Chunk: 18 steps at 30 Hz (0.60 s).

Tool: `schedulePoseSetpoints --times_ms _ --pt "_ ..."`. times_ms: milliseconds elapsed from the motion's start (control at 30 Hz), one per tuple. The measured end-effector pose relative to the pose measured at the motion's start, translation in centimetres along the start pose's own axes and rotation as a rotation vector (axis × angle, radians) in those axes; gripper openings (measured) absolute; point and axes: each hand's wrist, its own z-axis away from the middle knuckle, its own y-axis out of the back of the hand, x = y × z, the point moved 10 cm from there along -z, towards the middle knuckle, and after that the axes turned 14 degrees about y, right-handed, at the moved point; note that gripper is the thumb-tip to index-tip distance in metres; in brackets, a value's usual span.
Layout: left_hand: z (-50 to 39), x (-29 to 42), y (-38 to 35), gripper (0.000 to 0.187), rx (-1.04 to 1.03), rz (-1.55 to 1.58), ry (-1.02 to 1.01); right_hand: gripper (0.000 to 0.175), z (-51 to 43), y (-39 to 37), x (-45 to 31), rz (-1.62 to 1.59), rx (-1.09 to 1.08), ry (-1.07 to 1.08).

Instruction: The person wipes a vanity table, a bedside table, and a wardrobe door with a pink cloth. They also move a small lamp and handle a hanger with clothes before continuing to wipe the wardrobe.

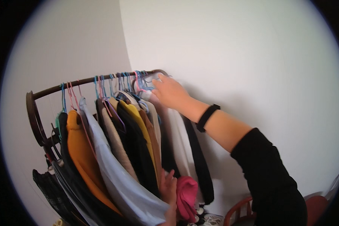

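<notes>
A dark clothes rack carries several garments on thin coloured hangers. My right hand is raised at the rack's far right end, beside blue and pink hangers; whether its fingers grip one I cannot tell. Lower down, my left hand has its fingers apart among the hanging clothes, between a light blue garment and a bright pink cloth. Part of it is hidden. An orange garment, a yellow one and a white one hang along the rail.
Pale walls meet in a corner behind the rack. At the lower right stands a red chair, partly behind my black sleeve. Shoes lie below the garments. A dark checked garment hangs at the lower left.
</notes>
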Motion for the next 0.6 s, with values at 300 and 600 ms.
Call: schedulePoseSetpoints --times_ms 300,600 --pt "10.2 -6.2 -11.1 0.023 -0.386 0.072 0.168 0.033 28.6 17.2 -8.4 -0.535 -0.162 -0.217" --pt "25.2 -10.6 -19.6 0.030 -0.826 0.148 0.491 0.043 55.7 28.5 -28.5 -1.077 -0.350 -1.272"
